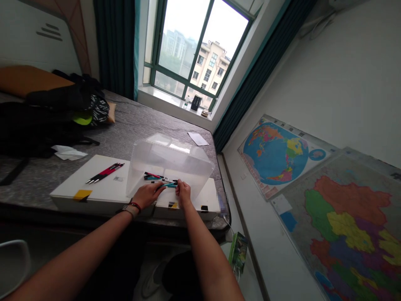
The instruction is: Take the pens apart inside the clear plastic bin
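Note:
My left hand [146,195] and my right hand [183,193] meet at the mouth of a translucent plastic bin [171,159], which appears to lie on its side with the opening toward me. Teal pens [169,184] run between them. The right fingers are closed on the pens' right ends; the left fingers curl round the other ends. Just behind, a loose group of red and black pens [153,175] lies inside the bin. To the left, several red-and-black pens [105,173] lie side by side on a white box [75,177]. Exact pen numbers in my hands are hidden.
Another white box [205,200] is under the bin's right side, on a grey mattress [125,121]. Black bags [37,113] and a crumpled tissue [69,153] lie left; a white paper [198,139] lies behind. The wall with maps [275,152] bounds the right.

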Motion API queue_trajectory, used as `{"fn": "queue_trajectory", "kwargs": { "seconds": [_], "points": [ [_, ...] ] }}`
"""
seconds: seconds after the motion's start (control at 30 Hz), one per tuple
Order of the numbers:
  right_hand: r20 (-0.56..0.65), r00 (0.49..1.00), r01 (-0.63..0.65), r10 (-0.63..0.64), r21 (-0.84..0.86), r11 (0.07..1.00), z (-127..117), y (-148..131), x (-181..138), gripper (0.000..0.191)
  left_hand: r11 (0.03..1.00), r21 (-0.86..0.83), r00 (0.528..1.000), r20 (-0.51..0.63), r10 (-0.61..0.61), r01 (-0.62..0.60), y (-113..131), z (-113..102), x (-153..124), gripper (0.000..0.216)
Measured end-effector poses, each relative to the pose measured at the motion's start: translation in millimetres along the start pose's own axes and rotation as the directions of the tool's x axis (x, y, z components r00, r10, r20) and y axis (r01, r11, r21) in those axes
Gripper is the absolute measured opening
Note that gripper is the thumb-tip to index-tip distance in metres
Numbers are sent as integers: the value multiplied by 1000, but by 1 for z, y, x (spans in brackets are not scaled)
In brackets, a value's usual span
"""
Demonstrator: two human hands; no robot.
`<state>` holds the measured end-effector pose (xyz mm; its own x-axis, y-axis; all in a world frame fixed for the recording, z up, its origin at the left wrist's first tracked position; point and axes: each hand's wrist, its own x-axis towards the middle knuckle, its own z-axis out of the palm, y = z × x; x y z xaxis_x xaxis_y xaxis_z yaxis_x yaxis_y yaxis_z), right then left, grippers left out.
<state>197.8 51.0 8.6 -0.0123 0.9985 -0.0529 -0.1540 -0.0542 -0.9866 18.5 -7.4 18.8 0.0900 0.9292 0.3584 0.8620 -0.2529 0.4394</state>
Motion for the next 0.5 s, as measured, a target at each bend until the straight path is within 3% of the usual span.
{"fn": "queue_trajectory", "kwargs": {
  "seconds": [0.5],
  "points": [
    [37,999,-9,9,-7,1000,5,-2,-3,43,996,79,998,31,46,-48,0,2,0,52]
  ]
}}
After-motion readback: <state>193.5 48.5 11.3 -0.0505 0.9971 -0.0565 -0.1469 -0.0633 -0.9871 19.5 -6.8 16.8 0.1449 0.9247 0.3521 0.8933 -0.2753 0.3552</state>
